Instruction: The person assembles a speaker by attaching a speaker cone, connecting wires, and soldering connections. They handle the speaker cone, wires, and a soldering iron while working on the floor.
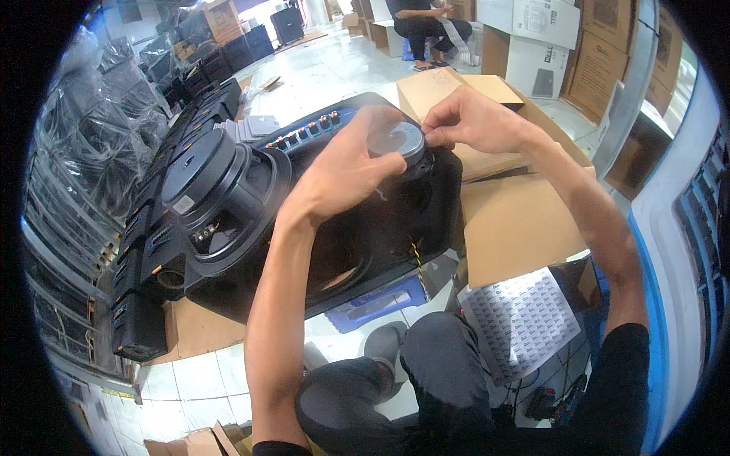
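A black speaker cabinet (441,201) lies in front of me. My left hand (342,167) is closed round a round, grey-topped speaker driver (408,142) at the cabinet's far right end, thumb on its near side. The fingers of my right hand (479,121) are pinched together at the driver's right edge; what they hold is too small to tell. To the left, a large black woofer (201,171) rests magnet up on the cabinet. Behind my left hand runs a blue panel (312,131) with a row of small knobs. A yellow-and-black wire (417,262) hangs at the cabinet's near side.
Open cardboard boxes (525,220) stand close on the right, above a sheet of printed labels (521,323). A blue plastic stool (376,304) is under the cabinet. More black cabinets (141,319) line the left, beside plastic-wrapped goods (99,129). Another person (426,30) sits farther back.
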{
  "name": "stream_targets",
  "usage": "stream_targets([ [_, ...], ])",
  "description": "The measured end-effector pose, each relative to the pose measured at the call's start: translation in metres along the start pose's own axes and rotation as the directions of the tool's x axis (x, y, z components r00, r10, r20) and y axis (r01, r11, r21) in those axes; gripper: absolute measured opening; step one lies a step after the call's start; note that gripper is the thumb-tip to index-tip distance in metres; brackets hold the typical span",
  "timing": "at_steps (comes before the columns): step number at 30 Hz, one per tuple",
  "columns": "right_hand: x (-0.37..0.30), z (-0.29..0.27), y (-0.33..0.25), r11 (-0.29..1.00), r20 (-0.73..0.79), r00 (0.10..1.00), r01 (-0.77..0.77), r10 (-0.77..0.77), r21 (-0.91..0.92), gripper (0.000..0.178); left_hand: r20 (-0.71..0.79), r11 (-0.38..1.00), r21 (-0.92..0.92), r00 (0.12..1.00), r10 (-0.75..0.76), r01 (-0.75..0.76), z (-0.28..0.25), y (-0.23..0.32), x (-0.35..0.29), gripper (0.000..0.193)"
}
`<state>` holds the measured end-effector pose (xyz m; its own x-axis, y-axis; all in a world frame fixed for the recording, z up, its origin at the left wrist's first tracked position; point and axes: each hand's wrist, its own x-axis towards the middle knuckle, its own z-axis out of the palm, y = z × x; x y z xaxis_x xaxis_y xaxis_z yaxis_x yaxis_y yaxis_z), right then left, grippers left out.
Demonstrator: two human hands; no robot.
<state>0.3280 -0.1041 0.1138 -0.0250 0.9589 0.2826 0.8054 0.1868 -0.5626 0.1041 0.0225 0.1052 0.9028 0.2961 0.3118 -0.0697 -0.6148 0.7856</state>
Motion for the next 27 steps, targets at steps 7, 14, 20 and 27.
stream_targets([
  [7, 0.005, -0.004, 0.0, 1.0, 0.087, 0.996, -0.019, 0.018, 0.016, 0.02, -0.003, 1.0, -0.002, 1.0, -0.016, 0.016, 0.0, 0.002, -0.001, 0.06],
  [14, 0.001, 0.0, -0.003, 0.995, 0.06, 0.998, -0.03, 0.035, -0.09, 0.021, -0.003, 1.0, -0.006, 1.0, -0.011, 0.011, 0.001, 0.004, -0.003, 0.061],
  [20, -0.013, 0.015, -0.006, 0.998, -0.12, 0.992, -0.042, 0.036, -0.047, 0.019, -0.013, 0.997, 0.077, 1.0, 0.007, -0.006, 0.001, 0.002, -0.002, 0.066],
  [27, -0.032, 0.041, -0.01, 0.973, -0.392, 0.903, 0.097, -0.175, -0.211, 0.011, -0.095, 0.964, 0.264, 0.993, 0.07, -0.042, 0.012, -0.001, 0.001, 0.085],
])
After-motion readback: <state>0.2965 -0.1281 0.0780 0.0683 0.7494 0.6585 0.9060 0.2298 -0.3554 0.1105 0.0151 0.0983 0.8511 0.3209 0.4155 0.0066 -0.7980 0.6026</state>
